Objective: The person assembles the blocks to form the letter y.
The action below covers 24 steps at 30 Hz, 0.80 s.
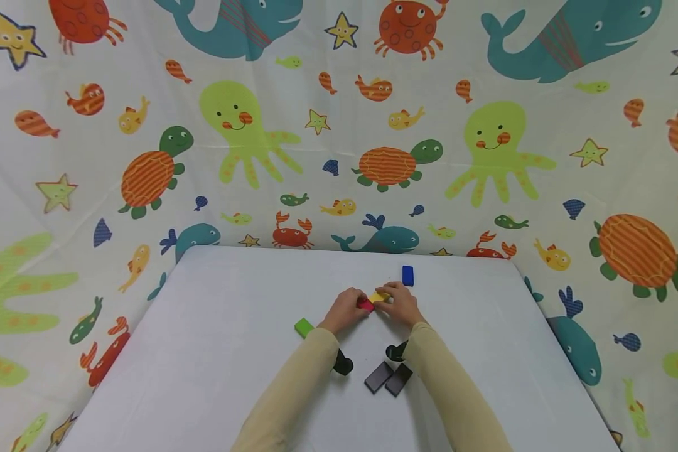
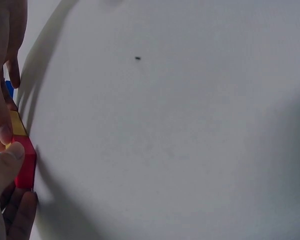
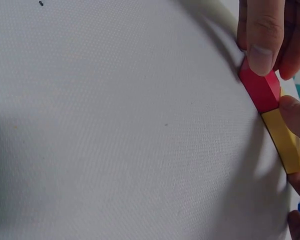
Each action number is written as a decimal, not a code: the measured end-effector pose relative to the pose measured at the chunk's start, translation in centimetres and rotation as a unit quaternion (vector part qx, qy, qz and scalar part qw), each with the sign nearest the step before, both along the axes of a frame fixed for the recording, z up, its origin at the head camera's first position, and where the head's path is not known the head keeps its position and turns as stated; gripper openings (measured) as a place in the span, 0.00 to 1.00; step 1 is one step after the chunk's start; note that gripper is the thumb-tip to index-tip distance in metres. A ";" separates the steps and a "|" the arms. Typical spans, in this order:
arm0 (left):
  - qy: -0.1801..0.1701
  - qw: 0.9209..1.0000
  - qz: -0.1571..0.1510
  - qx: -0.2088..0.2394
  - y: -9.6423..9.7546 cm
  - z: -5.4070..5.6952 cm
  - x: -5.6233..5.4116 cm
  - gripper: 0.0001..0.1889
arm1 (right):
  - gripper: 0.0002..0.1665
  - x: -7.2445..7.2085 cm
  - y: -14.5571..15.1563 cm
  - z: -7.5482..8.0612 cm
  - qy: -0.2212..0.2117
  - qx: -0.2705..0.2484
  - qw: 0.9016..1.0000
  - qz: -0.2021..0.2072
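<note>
Near the far middle of the white table, my left hand (image 1: 346,310) pinches a red block (image 1: 366,306) between thumb and fingers. My right hand (image 1: 401,305) pinches a yellow block (image 1: 380,296) the same way. End to end, the two blocks meet at an angle; the right wrist view shows the red face (image 3: 260,91) against the yellow one (image 3: 284,142). Fingers cover parts of both. A blue block (image 1: 408,276) lies just beyond my right hand. Beside my left wrist is a green block (image 1: 303,327), partly hidden by the sleeve.
Two dark grey blocks (image 1: 379,377) lie side by side between my forearms, on the near part of the white table (image 1: 203,351). Behind the table hangs a cloth (image 1: 328,94) printed with sea animals. A dark wrist camera (image 1: 343,364) sits at my left cuff.
</note>
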<state>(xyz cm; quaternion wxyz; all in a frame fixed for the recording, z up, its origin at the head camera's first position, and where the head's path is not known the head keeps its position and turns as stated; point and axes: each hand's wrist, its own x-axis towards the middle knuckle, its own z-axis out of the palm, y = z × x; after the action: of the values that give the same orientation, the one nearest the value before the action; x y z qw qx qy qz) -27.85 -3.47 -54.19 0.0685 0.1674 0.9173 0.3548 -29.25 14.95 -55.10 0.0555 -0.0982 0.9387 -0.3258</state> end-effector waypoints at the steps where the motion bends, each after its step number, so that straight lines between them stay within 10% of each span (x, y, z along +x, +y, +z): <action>1: -0.001 1.000 0.000 0.001 0.0 0.0 0.0 0.18 | 0.24 0.0 0.0 0.0 0.000 -0.002 1.000 0.001; 24: 0.002 1.000 0.005 -0.004 0.2 0.2 0.1 0.18 | 0.23 0.3 -0.5 0.1 0.010 0.009 1.000 -0.010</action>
<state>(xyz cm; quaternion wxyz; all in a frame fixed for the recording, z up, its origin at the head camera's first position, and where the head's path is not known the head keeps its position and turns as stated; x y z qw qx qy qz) -27.80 -3.30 -54.01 0.0653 0.1635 0.9195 0.3514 -28.97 14.46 -54.95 0.0438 -0.0912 0.9430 -0.3170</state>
